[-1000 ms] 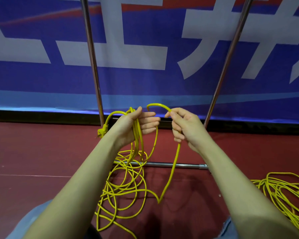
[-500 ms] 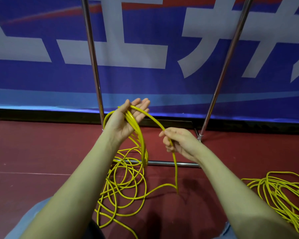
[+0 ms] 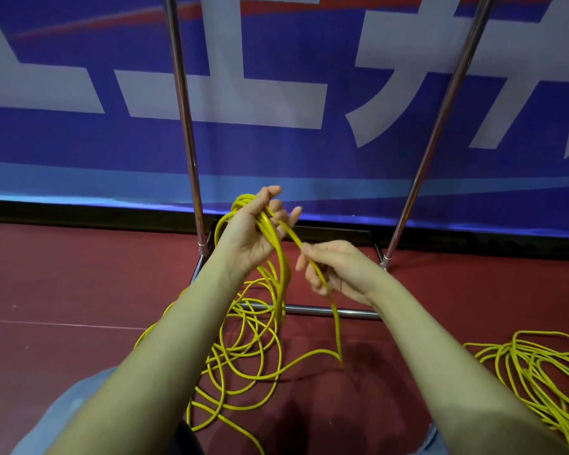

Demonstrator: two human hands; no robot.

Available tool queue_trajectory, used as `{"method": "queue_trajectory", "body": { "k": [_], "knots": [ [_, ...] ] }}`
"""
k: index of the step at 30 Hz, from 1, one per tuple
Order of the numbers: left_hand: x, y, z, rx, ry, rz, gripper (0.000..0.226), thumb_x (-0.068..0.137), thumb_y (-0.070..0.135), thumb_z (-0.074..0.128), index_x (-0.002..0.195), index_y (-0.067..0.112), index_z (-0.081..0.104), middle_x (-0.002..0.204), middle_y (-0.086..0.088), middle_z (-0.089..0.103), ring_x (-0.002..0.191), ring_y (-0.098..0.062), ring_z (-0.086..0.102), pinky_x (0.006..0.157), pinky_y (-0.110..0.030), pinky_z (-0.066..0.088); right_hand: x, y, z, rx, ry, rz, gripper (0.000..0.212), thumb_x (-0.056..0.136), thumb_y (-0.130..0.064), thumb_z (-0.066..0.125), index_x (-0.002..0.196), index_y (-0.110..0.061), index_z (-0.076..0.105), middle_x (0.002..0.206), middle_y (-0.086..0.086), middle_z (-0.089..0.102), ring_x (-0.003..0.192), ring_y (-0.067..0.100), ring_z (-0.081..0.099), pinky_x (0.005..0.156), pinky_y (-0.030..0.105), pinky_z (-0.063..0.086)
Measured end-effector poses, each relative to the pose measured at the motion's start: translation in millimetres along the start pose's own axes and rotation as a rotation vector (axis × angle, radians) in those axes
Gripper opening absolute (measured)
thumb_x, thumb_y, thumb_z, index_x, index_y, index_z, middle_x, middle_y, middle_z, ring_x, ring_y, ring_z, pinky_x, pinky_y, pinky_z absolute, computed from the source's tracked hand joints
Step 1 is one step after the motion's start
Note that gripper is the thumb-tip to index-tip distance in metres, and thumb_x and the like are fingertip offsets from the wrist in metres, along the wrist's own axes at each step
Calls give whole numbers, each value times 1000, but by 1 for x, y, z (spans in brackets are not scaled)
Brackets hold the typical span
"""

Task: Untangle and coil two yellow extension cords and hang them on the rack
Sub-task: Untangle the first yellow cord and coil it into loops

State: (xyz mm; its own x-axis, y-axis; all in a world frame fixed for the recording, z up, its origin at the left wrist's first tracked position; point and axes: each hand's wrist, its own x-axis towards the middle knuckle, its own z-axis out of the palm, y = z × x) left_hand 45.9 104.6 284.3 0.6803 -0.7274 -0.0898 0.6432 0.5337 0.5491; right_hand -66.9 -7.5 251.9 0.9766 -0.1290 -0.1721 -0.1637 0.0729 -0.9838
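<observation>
My left hand [image 3: 253, 231] is raised palm-up with several loops of a yellow extension cord [image 3: 243, 349] draped across the palm, fingers loosely spread. The loops hang down to a loose heap on the red floor. My right hand [image 3: 335, 270] pinches the running strand of the same cord just right of the left hand; the strand drops from it to the floor. A second yellow cord [image 3: 532, 372] lies in a tangle on the floor at the right edge. The chrome rack [image 3: 184, 126] stands right behind my hands; its top is out of view.
The rack's right upright [image 3: 440, 126] slants up to the right, and its base bar [image 3: 329, 311] lies on the floor under the cord. A blue banner [image 3: 309, 159] with white characters covers the wall behind. My knees show at the bottom edge.
My right hand slid down along the strand and drew close to the left hand again. The left hand opened its fingers, with one more loop laid over the palm.
</observation>
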Motion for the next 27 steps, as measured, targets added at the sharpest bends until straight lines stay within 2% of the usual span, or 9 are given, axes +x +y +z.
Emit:
{"method": "queue_trajectory", "body": {
  "k": [2,5,9,11,13,16,19,23,27],
  "knots": [
    [1,5,-1,-46,-18,36,26,102,21,35,89,7,52,40,5,35,29,-3,31,37,-14,41,-3,7,-3,-76,-44,53,33,89,-31,51,69,-6,60,47,4,52,41,15,48,45,20,38],
    [2,16,-7,-57,-89,8,20,96,20,41,97,9,57,42,4,43,21,-4,27,26,-10,24,-6,17,-11,-165,-2,102,31,81,-37,57,64,-11,57,45,-1,48,41,8,40,45,19,30],
    [-5,15,-8,-4,-240,-84,18,66,17,71,79,4,71,51,0,55,22,-3,33,28,-13,35,-6,18,-25,-74,85,67,26,75,-31,63,65,-8,56,44,-2,39,37,5,25,40,16,22],
    [-6,16,-9,11,-298,-89,18,73,22,75,63,9,66,45,3,48,29,-4,39,35,-16,43,-5,17,-28,5,109,44,19,79,-21,60,69,-5,57,47,-2,40,39,4,27,41,17,19],
    [-4,18,-8,18,-309,-84,30,79,31,62,54,16,57,42,6,40,37,-5,41,40,-18,47,-5,19,-29,39,121,20,17,88,-13,55,73,-6,56,49,-2,40,42,6,31,43,18,28],
    [-5,19,-5,44,-269,-61,43,89,35,40,53,18,57,43,7,38,30,-1,32,31,-12,36,-3,23,-23,-105,142,27,24,96,-21,51,74,-11,53,48,-2,36,43,9,35,50,24,47],
    [-5,17,-6,81,-271,-64,43,89,33,38,61,16,65,36,7,35,20,-3,22,24,-10,21,-2,23,-19,-210,263,28,28,94,-26,55,70,-12,53,45,-7,29,38,4,23,37,15,23],
    [-5,16,-11,238,-291,-119,44,87,37,40,53,16,58,28,7,29,18,-3,23,27,-13,16,0,14,-24,142,353,68,15,95,-6,51,80,-6,53,53,0,35,35,1,23,33,12,14],
    [-6,14,-14,579,-402,-128,58,95,35,34,43,15,51,29,3,29,23,-8,28,42,-20,35,0,-5,-31,687,385,176,17,95,-2,42,78,-6,44,56,3,42,33,3,29,28,10,20]
  ]
}}
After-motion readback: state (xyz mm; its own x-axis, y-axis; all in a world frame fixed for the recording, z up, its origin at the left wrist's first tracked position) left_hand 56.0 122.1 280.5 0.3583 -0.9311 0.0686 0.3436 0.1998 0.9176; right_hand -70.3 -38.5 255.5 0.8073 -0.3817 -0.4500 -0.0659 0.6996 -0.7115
